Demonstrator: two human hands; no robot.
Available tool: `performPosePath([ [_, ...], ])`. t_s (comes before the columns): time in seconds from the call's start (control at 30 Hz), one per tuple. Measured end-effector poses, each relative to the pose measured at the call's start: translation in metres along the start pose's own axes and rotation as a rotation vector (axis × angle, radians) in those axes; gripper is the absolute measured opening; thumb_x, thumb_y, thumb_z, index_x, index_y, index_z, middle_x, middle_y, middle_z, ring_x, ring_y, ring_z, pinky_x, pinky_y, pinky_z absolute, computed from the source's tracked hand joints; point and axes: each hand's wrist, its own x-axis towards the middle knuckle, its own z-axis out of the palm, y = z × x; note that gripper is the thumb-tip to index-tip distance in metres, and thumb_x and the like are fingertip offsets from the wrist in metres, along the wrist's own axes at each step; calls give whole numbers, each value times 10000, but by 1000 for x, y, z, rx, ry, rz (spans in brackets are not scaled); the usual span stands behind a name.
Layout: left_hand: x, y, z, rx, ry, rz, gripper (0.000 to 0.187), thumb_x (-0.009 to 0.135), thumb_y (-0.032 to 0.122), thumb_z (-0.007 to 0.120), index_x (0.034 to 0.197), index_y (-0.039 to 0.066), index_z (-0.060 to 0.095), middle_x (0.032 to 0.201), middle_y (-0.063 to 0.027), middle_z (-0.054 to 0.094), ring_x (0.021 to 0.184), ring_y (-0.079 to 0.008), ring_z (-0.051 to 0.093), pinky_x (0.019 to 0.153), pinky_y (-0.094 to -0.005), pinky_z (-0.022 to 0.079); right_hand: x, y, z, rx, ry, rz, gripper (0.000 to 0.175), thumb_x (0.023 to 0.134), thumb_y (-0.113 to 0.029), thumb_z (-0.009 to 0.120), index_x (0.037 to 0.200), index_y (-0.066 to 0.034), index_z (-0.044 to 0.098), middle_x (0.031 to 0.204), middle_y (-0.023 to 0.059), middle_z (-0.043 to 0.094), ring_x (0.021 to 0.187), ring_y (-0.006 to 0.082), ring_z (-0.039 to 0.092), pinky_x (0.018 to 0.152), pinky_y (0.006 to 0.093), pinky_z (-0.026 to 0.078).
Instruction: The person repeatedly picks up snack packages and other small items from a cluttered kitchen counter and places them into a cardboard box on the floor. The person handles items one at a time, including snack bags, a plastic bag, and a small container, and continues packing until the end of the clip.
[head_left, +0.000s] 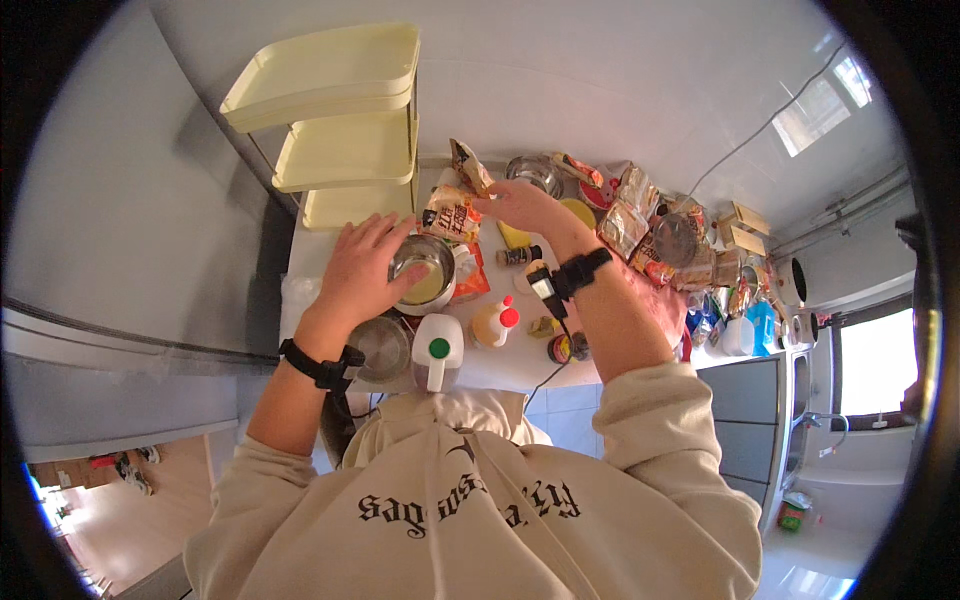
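My left hand (364, 266) has its fingers spread beside a metal bowl (422, 262), its thumb reaching over the rim. Pale yellow contents show in the bowl. Just behind it is a printed food packet (450, 214), with a second, similar packet (470, 169) farther back. At the first packet's right edge are the fingertips of my right hand (525, 206); whether they grip it is hidden. Nearer to me stand a white jug with a green cap (437, 349), a bottle with a red cap (495, 322) and a glass lid (380, 349).
A cream three-tier rack (352, 150) rises at the back left. More packets (637, 217) crowd the table's right side, with another metal bowl (535, 174) at the back. A dark-capped spice jar (517, 256) lies below my right hand. A cable (551, 375) hangs from my right wrist strap.
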Motion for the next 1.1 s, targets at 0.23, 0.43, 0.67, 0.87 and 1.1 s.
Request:
performPosePath([
  [0.23,6,-23,26,-48,44,-12,782,1064,619,729,1665,133,611,1626,-188,664,1531,-412,576,1290,-602,397,71,42,10,278,-255,319,804,1027,-662,777,1604,-123,628,1547,118,702,1317,302,704,1073,514,609],
  [0.43,5,-23,35,-8,64,-11,737,1043,510,795,1636,101,637,1579,-191,681,1488,-383,598,1283,-546,416,110,79,49,480,-241,394,905,967,-688,840,1610,-92,614,1437,207,714,1152,325,750,941,481,638],
  [0.67,4,-22,42,-29,70,-31,788,1031,551,784,1670,128,600,1598,-181,675,1492,-383,605,1285,-554,410,118,83,73,596,-136,408,946,947,-597,915,1634,-45,572,1451,280,692,1094,362,766,844,491,659],
  [0.87,2,-21,40,-35,56,-52,810,1026,591,770,1673,136,596,1618,-173,663,1503,-392,598,1282,-589,406,150,97,97,485,-176,414,802,950,-426,958,1567,-29,633,1430,212,736,971,347,791,763,472,693],
  [1.1,0,-16,34,-6,27,-86,808,1033,579,763,1684,134,589,1655,-188,638,1540,-394,579,1304,-618,397,181,147,141,592,-136,387,491,965,-476,894,1158,-41,774,936,82,785,722,194,717,580,418,545],
])
